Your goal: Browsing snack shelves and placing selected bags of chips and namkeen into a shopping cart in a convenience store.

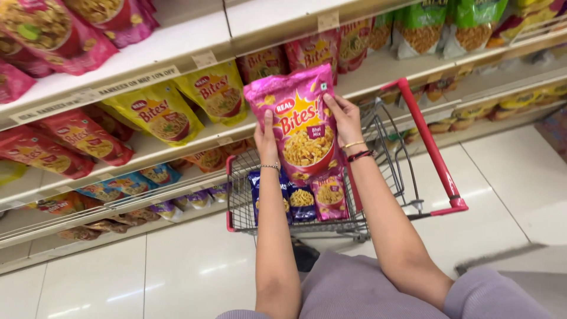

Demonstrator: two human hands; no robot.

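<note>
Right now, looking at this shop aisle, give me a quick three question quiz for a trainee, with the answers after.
1. True or false: both hands hold the pink snack pouch above the wire cart.
2. What colour is the cart's handle? A blue, B red, C green.
3. Which hand wears a gold bangle and a dark band at the wrist?

Key
1. True: the left hand grips its lower left edge, the right hand its right edge.
2. B.
3. The right hand; the left wears a thin beaded bracelet.
</note>
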